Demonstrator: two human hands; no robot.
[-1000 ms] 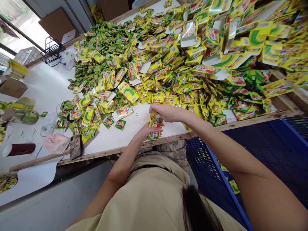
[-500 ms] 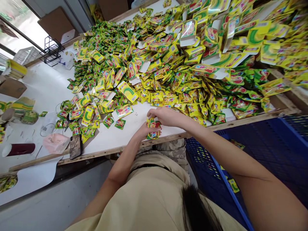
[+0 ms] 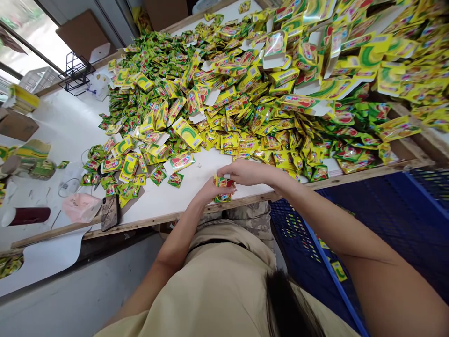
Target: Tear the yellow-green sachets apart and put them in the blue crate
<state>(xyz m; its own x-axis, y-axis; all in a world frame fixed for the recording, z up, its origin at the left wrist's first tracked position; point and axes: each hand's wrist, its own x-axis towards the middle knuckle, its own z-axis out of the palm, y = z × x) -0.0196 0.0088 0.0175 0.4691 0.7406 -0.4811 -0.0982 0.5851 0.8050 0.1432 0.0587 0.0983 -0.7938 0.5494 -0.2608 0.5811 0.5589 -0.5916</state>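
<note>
At the table's front edge, my left hand (image 3: 207,190) is wrapped round a small yellow, green and red printed box (image 3: 223,195). My right hand (image 3: 242,172) comes in from the right, its fingers closed at the upper end of the same box, where a bit of white shows by the thumb. The fingertips partly hide the box's top, so I cannot make out whether it is open. Just beyond the hands lie small yellow candy packets (image 3: 228,141) in a heap. Left of them is a flat-lying printed box (image 3: 179,162) beside two loose green packets (image 3: 175,180).
More packets and boxes with white flaps (image 3: 275,47) pile across the white table (image 3: 80,117). On the left lie a phone (image 3: 111,213), a pink bag (image 3: 81,207) and a dark red cylinder (image 3: 31,216). Blue crates (image 3: 379,220) stand below the wooden edge at right.
My right hand has come down slightly at the box's upper end, its fingers drawn closer together. My left hand keeps its hold, and the box stays in nearly the same place.
</note>
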